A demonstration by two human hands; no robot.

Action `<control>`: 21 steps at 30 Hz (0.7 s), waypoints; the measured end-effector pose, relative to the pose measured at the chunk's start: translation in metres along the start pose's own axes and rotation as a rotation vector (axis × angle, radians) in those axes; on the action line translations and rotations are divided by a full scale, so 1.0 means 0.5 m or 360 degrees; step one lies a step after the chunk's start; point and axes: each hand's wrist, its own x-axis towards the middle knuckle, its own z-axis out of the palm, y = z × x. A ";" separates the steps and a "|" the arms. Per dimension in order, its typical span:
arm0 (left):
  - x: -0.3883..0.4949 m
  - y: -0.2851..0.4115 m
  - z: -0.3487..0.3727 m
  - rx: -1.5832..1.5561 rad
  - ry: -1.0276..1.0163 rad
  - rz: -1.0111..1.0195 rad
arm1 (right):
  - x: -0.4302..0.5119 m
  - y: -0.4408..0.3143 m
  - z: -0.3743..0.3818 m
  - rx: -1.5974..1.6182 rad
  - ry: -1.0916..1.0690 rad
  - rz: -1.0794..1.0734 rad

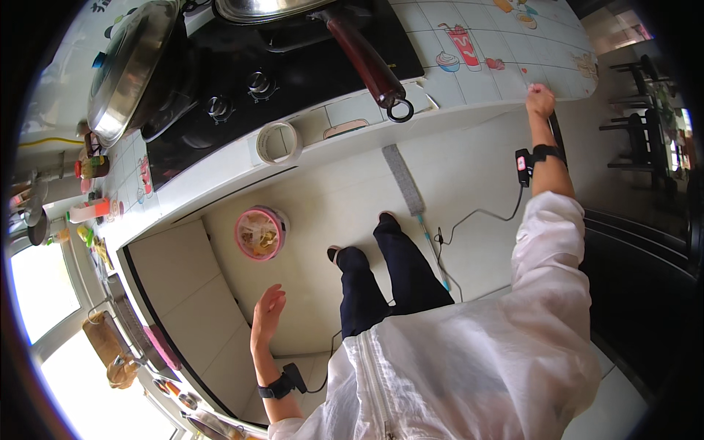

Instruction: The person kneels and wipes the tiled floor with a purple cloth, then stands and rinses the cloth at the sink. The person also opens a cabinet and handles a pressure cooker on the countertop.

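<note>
My left hand (pixel 267 316) hangs in the air with its fingers loosely apart and nothing in them. Beyond it, a pink-rimmed waste bin (pixel 260 234) with a plastic liner and refuse stands on the floor. My right hand (pixel 540 101) is stretched out to the front edge of the tiled countertop (pixel 528 85), its fingers curled. A dark upright edge runs just below that hand; whether the fingers hold anything is hidden. Left of it, the dark red handle (pixel 366 60) of a lidded pan (pixel 269 8) juts past the counter's edge.
A black gas hob (pixel 236 82) carries a lidded wok (pixel 132 71) too. A tape roll (pixel 279 143) sits at the counter's edge. On the floor lies a grey duster (pixel 404 181) beside a dark cable (pixel 484 214). Bottles (pixel 91 210) line the left counter.
</note>
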 end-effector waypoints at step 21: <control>-0.088 -0.153 -0.030 0.0005 0.0127 -0.0340 | -0.300 -0.157 -0.054 0.0240 0.0098 -0.0492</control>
